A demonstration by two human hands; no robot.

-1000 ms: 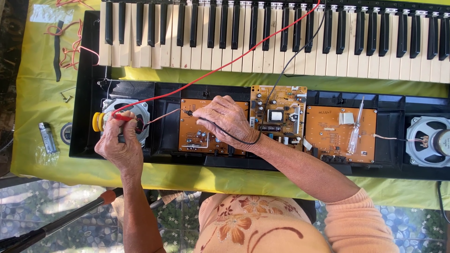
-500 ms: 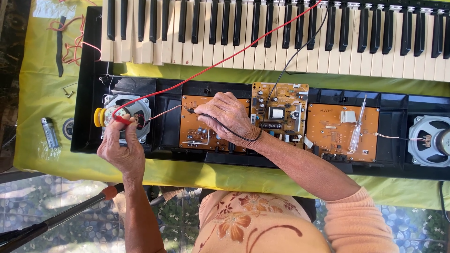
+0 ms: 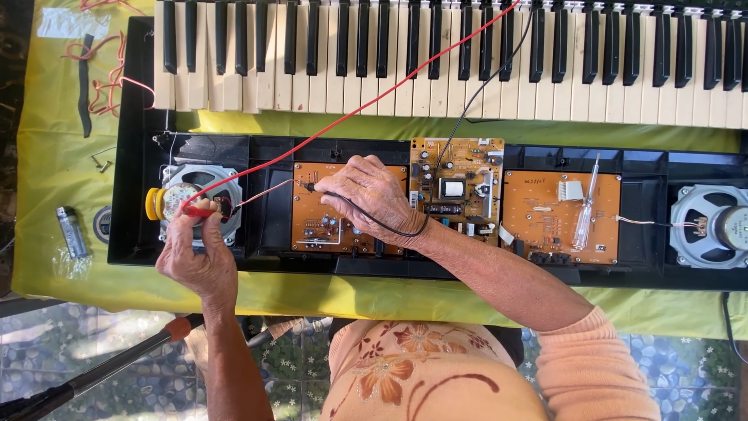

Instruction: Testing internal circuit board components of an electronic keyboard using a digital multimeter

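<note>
An opened electronic keyboard lies on a yellow-green cloth, keys (image 3: 467, 62) at the far side, its black casing (image 3: 128, 156) open toward me. My left hand (image 3: 195, 253) pinches a red test probe (image 3: 204, 209) against the left speaker (image 3: 199, 199); a red lead (image 3: 351, 117) runs from it up across the keys. My right hand (image 3: 366, 195) holds a black test probe (image 3: 312, 187) over the left orange circuit board (image 3: 319, 226); its black lead (image 3: 467, 109) loops round my wrist.
A middle circuit board (image 3: 456, 183) and a right orange board (image 3: 549, 214) sit in the casing, a clear-handled screwdriver (image 3: 586, 203) on the latter. A second speaker (image 3: 713, 226) is at the right. A small battery (image 3: 72, 231), loose wires (image 3: 97, 70) and a pole (image 3: 101, 370) lie left.
The view has shifted slightly. Both hands keep their probes in nearly the same spots on the speaker and the left board.
</note>
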